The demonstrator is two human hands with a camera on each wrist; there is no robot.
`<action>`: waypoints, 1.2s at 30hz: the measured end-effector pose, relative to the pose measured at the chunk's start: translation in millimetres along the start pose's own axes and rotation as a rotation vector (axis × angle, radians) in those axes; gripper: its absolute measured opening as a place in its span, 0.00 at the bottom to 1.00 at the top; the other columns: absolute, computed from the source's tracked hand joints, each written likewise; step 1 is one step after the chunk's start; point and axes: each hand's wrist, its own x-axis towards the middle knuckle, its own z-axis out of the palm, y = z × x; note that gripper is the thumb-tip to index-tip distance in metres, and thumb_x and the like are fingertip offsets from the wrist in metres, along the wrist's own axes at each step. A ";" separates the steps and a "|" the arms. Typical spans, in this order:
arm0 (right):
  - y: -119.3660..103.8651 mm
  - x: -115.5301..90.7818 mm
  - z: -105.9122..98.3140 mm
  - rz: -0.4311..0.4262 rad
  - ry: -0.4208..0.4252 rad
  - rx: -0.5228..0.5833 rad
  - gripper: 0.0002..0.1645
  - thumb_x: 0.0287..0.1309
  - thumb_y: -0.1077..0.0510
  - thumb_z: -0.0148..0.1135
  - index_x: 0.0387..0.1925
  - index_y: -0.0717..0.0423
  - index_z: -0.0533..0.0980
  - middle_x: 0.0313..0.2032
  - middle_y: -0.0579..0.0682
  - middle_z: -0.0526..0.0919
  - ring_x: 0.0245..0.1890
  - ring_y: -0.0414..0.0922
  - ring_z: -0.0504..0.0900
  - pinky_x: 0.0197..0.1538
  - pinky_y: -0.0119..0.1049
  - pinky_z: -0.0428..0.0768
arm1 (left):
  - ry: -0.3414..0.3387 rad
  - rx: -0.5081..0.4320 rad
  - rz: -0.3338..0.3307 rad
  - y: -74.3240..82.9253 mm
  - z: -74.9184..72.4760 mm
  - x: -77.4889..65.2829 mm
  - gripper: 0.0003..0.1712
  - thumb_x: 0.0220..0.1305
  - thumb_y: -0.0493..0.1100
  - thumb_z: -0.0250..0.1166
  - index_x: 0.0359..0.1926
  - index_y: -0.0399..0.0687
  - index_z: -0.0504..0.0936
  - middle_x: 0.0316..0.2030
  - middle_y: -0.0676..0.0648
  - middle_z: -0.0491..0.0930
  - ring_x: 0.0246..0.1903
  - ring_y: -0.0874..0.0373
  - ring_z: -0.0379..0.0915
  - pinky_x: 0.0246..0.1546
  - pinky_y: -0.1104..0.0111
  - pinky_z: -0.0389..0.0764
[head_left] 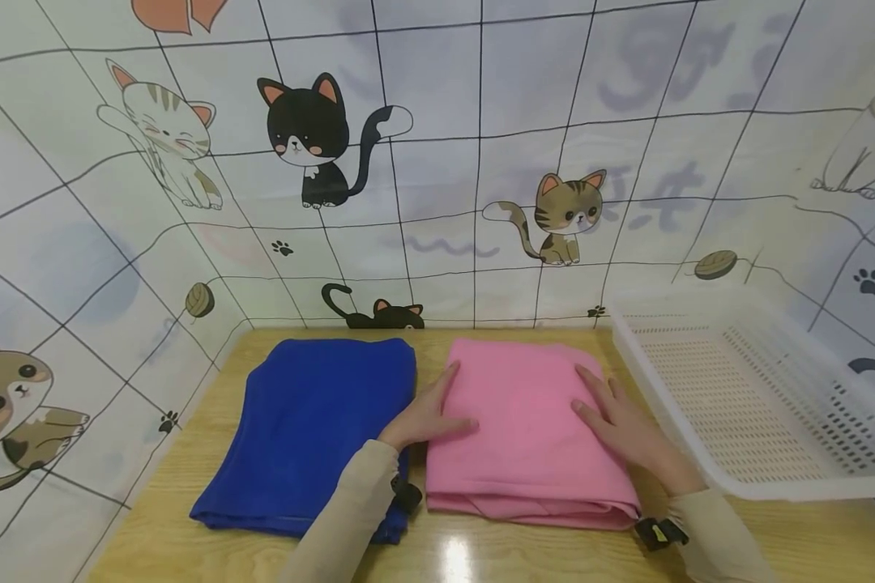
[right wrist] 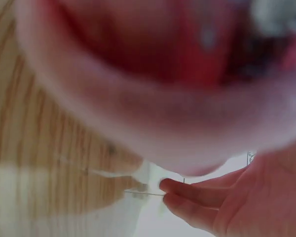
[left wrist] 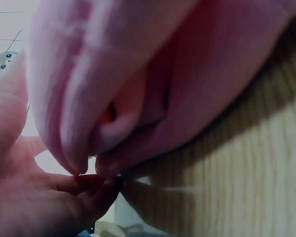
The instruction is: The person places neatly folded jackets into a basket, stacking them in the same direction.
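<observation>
A pink folded cloth (head_left: 518, 429) lies on the table, its layered folds facing the near edge. My left hand (head_left: 430, 413) rests at its left side, with the thumb on top and the fingers straight along the edge. At the right side, my right hand (head_left: 616, 425) lays its spread fingers on the cloth's upper right part. Both wrist views show the layered pink edge up close, with the left fingers (left wrist: 74, 197) and right fingers (right wrist: 197, 197) extended beside it. Left of it lies a blue folded cloth (head_left: 321, 421), partly covered by my left forearm.
A white perforated plastic basket (head_left: 671, 421) stands on the right of the wooden table (head_left: 168, 518), close to my right hand. A wall covering with cartoon cats (head_left: 437, 178) rises behind the table and along both sides.
</observation>
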 end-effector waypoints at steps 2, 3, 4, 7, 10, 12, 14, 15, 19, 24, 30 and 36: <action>3.5 0.0 0.9 -0.023 0.006 0.021 0.40 0.72 0.42 0.46 0.76 0.52 0.47 0.67 0.76 0.52 0.63 0.76 0.56 0.57 0.71 0.59 | -0.002 -0.019 0.004 -1.0 -0.1 0.0 0.61 0.53 0.58 0.72 0.77 0.56 0.41 0.74 0.44 0.48 0.71 0.50 0.46 0.66 0.55 0.56; 5.1 -0.1 1.2 -0.032 0.006 0.034 0.40 0.72 0.42 0.47 0.76 0.52 0.47 0.68 0.74 0.54 0.63 0.74 0.57 0.58 0.70 0.59 | -0.003 -0.034 0.003 -1.4 -0.2 0.1 0.62 0.52 0.57 0.72 0.77 0.57 0.41 0.74 0.45 0.47 0.70 0.50 0.47 0.66 0.55 0.56; 6.5 -0.3 1.3 -0.039 0.006 0.048 0.41 0.71 0.42 0.48 0.76 0.52 0.47 0.68 0.71 0.55 0.63 0.73 0.58 0.59 0.69 0.59 | -0.004 -0.049 0.002 -1.7 -0.3 0.2 0.62 0.52 0.56 0.73 0.77 0.57 0.41 0.74 0.45 0.47 0.70 0.50 0.47 0.66 0.55 0.56; 9.1 -1.9 0.2 -0.040 -0.008 0.108 0.42 0.71 0.43 0.50 0.76 0.50 0.47 0.70 0.66 0.54 0.64 0.71 0.57 0.60 0.67 0.58 | -0.009 -0.099 0.009 -2.3 -0.1 0.8 0.61 0.53 0.52 0.73 0.77 0.56 0.42 0.74 0.44 0.46 0.70 0.49 0.47 0.66 0.54 0.56; 10.4 -4.3 -1.9 -0.035 -0.018 0.156 0.42 0.70 0.44 0.52 0.76 0.49 0.47 0.71 0.66 0.52 0.65 0.72 0.54 0.60 0.68 0.57 | -0.033 -0.167 0.008 -0.7 -0.7 1.0 0.60 0.54 0.49 0.73 0.77 0.54 0.42 0.75 0.45 0.43 0.71 0.50 0.43 0.67 0.53 0.52; 10.7 -5.9 -3.0 -0.031 -0.026 0.183 0.42 0.70 0.44 0.53 0.76 0.48 0.47 0.71 0.66 0.51 0.65 0.73 0.53 0.59 0.69 0.57 | -0.054 -0.202 -0.002 -0.7 -1.5 1.0 0.60 0.55 0.47 0.73 0.77 0.54 0.41 0.75 0.45 0.42 0.72 0.50 0.41 0.68 0.53 0.50; 11.2 -7.4 -3.2 -0.028 -0.025 0.207 0.42 0.69 0.45 0.54 0.76 0.48 0.48 0.71 0.67 0.51 0.65 0.73 0.54 0.58 0.69 0.59 | -0.080 -0.233 -0.017 -1.1 -2.7 0.6 0.59 0.55 0.46 0.72 0.77 0.55 0.41 0.75 0.46 0.40 0.72 0.49 0.39 0.68 0.51 0.48; 11.3 -8.4 -3.1 -0.026 -0.026 0.225 0.42 0.69 0.46 0.54 0.76 0.48 0.49 0.71 0.68 0.50 0.64 0.74 0.54 0.58 0.69 0.61 | -0.093 -0.243 -0.024 -1.5 -3.5 0.3 0.59 0.56 0.46 0.72 0.77 0.56 0.41 0.75 0.47 0.40 0.72 0.49 0.38 0.68 0.51 0.48; 11.5 -11.6 -1.7 -0.003 -0.017 0.319 0.41 0.68 0.48 0.57 0.75 0.47 0.51 0.69 0.71 0.52 0.56 0.70 0.70 0.48 0.57 0.77 | -0.113 -0.305 -0.051 -1.7 -7.3 -0.2 0.59 0.55 0.43 0.73 0.77 0.58 0.42 0.74 0.44 0.41 0.71 0.46 0.42 0.67 0.48 0.49; 9.5 -12.9 0.7 0.044 -0.015 0.435 0.41 0.66 0.50 0.59 0.75 0.43 0.52 0.69 0.71 0.52 0.45 0.58 0.79 0.36 0.42 0.80 | -0.098 -0.389 -0.059 0.1 -12.2 -0.1 0.59 0.53 0.36 0.72 0.77 0.57 0.44 0.74 0.41 0.42 0.69 0.44 0.45 0.66 0.48 0.52; 3.6 -8.9 3.1 0.040 -0.021 0.476 0.44 0.63 0.50 0.63 0.75 0.41 0.53 0.71 0.68 0.48 0.47 0.61 0.78 0.37 0.42 0.81 | -0.086 -0.436 -0.087 -0.8 -16.3 -0.6 0.60 0.52 0.31 0.70 0.77 0.61 0.44 0.73 0.39 0.43 0.65 0.42 0.52 0.59 0.52 0.62; -2.7 -0.4 6.9 0.031 -0.035 0.484 0.44 0.63 0.50 0.63 0.75 0.39 0.54 0.72 0.66 0.46 0.50 0.63 0.76 0.37 0.42 0.81 | -0.038 -0.450 -0.081 -2.6 -22.7 -6.1 0.56 0.53 0.32 0.68 0.76 0.60 0.46 0.72 0.38 0.46 0.64 0.42 0.54 0.59 0.52 0.62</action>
